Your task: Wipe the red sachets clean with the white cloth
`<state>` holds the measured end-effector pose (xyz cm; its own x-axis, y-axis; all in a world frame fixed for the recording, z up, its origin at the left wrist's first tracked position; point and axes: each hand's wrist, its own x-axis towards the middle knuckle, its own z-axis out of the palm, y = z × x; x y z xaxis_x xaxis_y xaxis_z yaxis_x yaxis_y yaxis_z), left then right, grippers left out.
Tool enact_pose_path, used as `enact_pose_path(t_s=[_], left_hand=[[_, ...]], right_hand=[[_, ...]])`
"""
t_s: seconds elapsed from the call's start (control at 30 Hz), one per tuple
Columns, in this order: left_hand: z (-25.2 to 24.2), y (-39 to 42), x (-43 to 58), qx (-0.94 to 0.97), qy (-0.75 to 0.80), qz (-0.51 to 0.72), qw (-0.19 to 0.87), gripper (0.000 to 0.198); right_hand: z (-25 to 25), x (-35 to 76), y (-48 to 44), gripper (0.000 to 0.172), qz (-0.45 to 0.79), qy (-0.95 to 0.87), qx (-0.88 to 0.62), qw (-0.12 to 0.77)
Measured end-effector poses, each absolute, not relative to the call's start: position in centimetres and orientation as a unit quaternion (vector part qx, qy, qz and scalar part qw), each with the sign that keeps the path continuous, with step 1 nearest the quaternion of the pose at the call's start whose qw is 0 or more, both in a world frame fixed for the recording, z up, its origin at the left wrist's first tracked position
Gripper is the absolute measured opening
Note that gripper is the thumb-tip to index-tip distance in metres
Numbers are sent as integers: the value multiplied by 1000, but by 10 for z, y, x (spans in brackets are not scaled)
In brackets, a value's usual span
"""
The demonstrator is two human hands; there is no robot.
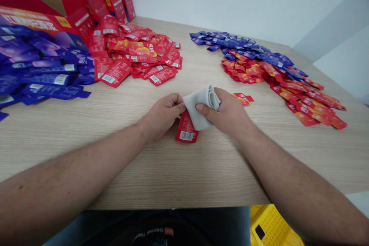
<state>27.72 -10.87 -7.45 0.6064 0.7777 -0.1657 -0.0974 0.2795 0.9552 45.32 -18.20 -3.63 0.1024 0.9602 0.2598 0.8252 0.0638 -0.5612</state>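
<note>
Bright, even indoor light washes the pale wall (230, 4) and tabletop (184, 169), leaving only soft, faint shadows beneath the right hand (227, 113), while wide-angle distortion bends the frame's edges and the blue packets (43, 73) at left look slightly blurred.

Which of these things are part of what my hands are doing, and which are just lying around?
In use: left hand, right hand, folded white cloth, glossy red sachet with barcode beneath it.
Lying about: heap of glossy red sachets; heap of glossy blue sachets; long blue-and-red sachet row; small red sachet near right hand; red cardboard display boxes; yellow plastic crate.
</note>
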Motion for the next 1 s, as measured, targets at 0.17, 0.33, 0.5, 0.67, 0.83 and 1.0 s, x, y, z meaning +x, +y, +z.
enact_pose_path(t_s=[0.17,0.33,0.5,0.67,0.83,1.0], left_hand=[[-71,-110,278,512,342,308,725,19],[-72,-107,280,474,347,351,729,17],[-72,-103,278,514,364,344,696,17],[-70,-101,276,547,385,303,679,13],[-68,-105,278,483,405,314,710,16],[-70,-106,279,480,411,328,702,17]], right_hand=[[-35,448,-185,30,153,-713,-632,262],[-36,447,-185,26,91,-723,-650,216],[-37,451,-183,26,41,-709,-667,227],[-39,452,-181,28,32,-693,-682,233],[-42,437,-188,26,83,-763,-612,189],[-41,433,-191,26,86,-780,-595,175]])
